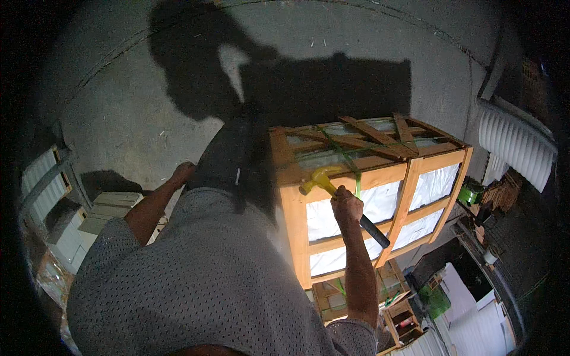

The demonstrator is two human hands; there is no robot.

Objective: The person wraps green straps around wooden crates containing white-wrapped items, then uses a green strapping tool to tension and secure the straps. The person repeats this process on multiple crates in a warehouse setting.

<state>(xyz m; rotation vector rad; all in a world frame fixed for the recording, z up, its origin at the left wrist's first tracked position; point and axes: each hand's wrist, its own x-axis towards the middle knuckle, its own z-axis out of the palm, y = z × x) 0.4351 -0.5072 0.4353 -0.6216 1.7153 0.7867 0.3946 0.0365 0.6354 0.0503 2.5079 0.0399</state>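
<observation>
My right hand (pixel 348 206) is closed round a claw hammer (pixel 375 231). Its yellow head points up and to the left, and the black grip sticks out below my fist. The hammer is held in front of a large wooden crate (pixel 411 196), at its lit side; whether it touches the crate cannot be made out. Wooden slats frame white wrapped panels, and a green strap (pixel 358 181) runs over the top edge. Away from the crate, my left hand (pixel 184 172) hangs beside my leg, its fingers too dark and small to read.
Loose-looking boards (pixel 380 139) lie crosswise on the crate's top. A second slatted wooden crate (pixel 389 285) stands below and behind it. White boxes (pixel 113 207) sit at the left. Corrugated white sheets (pixel 516 142) lean at the far right, by a grey concrete floor (pixel 130 113).
</observation>
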